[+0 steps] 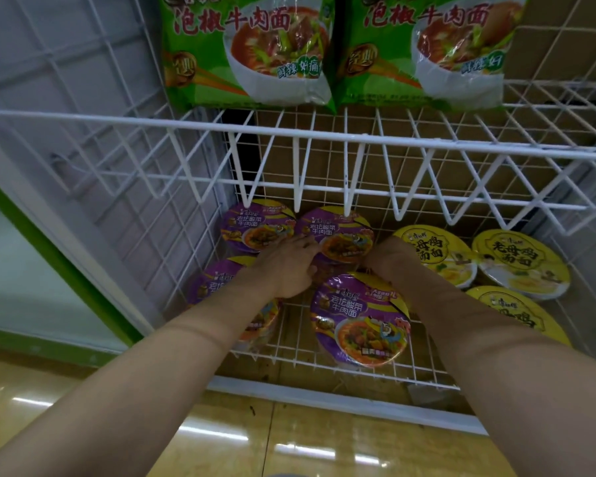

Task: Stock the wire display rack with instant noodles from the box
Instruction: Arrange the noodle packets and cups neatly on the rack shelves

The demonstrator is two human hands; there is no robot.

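Glossy tan floor tiles (221, 438) run under a white wire display rack (324, 139), and we are looking down through its upper shelf to the bottom tier. At twelve o'clock two green pickled-pepper beef noodle packets (248, 53) stand side by side on the upper shelf, faces outward so their labels read.

Down on the bottom wire shelf (289, 346), purple pickled-cabbage beef noodle bowls (358, 321) sit lids up in two rows on the left half, with yellow chicken-soup noodle bowls (520, 263) grouped at about two o'clock, so each flavour keeps to its own side. One purple bowl stands at the front edge near centre; two more sit at the back, and a fourth lies at nine o'clock under our forearm.

Our left hand (286, 266) reaches in with its fingers spread and laid flat against the side of the rear purple bowl (338, 235), gripping nothing; we judge it is nudging that bowl into line. Our right hand (389, 256) goes in between the purple and yellow groups, but it is hidden behind the bowls, so we cannot tell whether it is open or holding anything.

We cannot see the supply box. Bare wire shows at the front, so there is room for more bowls.
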